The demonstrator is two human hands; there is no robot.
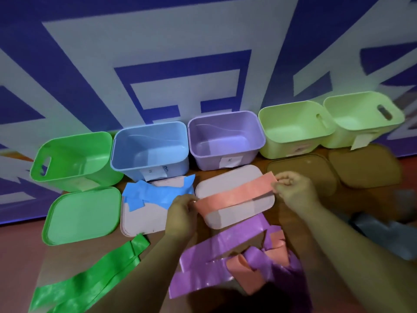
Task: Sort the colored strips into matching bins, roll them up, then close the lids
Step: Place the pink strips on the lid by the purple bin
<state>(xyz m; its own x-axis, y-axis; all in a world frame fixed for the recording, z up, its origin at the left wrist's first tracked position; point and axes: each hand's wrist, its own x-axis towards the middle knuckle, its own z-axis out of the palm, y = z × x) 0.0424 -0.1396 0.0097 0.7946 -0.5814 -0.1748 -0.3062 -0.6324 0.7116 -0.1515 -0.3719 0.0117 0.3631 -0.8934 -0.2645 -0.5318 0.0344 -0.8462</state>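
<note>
- Five open bins are standing in a row against the patterned wall: a green bin [74, 159], a blue bin [150, 150], a purple bin [225, 138] and two pale green bins [295, 127] [363, 118]. Their mouths are facing the person, probably to make dropping strips in easy.
- The lids are lying flat in front of the bins, leaving them open for filling. They are a green lid [83, 214], two pale lids [144, 220] [234, 177] and two darker ones [302, 177].
- A green strip [90, 274] is trailing at the near left.
- Purple strips [214, 256] are lying in a near-centre heap with salmon pieces [246, 274] mixed in, seemingly unsorted.
- Blue strips [155, 193] are resting on the pale lid before the blue bin, likely staged there.
- A salmon strip [237, 195] is hanging stretched above the other pale lid, probably being straightened for rolling. No salmon bin is showing.
- The left hand [182, 213] is pinching its left end.
- The right hand [293, 188] is pinching its right end between thumb and fingertips.
</note>
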